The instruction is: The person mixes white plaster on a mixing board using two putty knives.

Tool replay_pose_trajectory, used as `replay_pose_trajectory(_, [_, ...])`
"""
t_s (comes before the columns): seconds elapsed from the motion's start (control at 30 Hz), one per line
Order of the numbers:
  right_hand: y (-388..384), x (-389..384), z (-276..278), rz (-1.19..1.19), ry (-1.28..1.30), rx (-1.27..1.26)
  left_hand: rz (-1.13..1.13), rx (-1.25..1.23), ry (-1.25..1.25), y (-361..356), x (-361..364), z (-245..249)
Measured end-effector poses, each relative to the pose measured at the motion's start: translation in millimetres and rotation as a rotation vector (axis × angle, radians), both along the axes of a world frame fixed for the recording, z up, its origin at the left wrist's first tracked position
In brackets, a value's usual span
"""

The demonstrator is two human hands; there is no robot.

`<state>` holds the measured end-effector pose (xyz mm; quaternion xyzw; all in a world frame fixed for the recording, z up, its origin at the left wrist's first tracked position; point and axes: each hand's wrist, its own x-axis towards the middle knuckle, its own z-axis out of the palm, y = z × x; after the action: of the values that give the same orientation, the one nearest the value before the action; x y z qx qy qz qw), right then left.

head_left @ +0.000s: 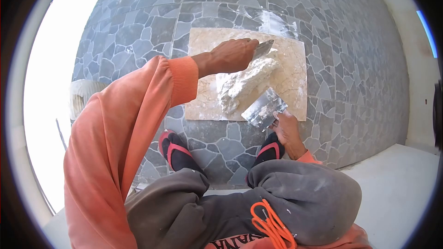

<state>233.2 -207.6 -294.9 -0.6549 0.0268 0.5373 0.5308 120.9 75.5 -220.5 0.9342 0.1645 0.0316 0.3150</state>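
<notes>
My left hand reaches across from the left, its fingers closed round a putty knife. The blade points right, at the upper edge of a heap of white paste. This lumpy mound lies on a square beige marbled tile on the floor. Low on the right, my right hand grips a wide metal scraper smeared with white paste. That scraper is over the tile's front edge, just below the heap. Both tools' handles are mostly hidden by my fingers.
Under the tile runs a grey stone-patterned floor, with a white smear behind the tile. My sandalled feet are close to its front edge. A pale cylindrical object stands at the left, partly behind my sleeve. A wall bounds the right.
</notes>
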Motion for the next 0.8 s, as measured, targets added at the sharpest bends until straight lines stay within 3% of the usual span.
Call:
replay_pose_trajectory(0.13, [-26.0,-45.4,-37.1,-0.049,0.211,-0.044,0.003,-0.013,-0.021,10.6,-11.2,17.9])
replay_pose_trajectory(0.33, [22.2,-112.1,-65.0,-0.309,0.439,0.127,0.003,0.028,-0.035,14.2,-25.4,27.4])
replay_pose_trajectory(0.57, [42.5,-106.6,-92.9,-0.301,0.583,0.375,-0.025,0.042,0.013,23.2,-42.5,38.1])
replay_pose_trajectory(0.8, [62.8,-84.6,-37.4,-0.313,0.513,0.418,-0.093,0.003,0.090,26.4,-48.8,46.1])
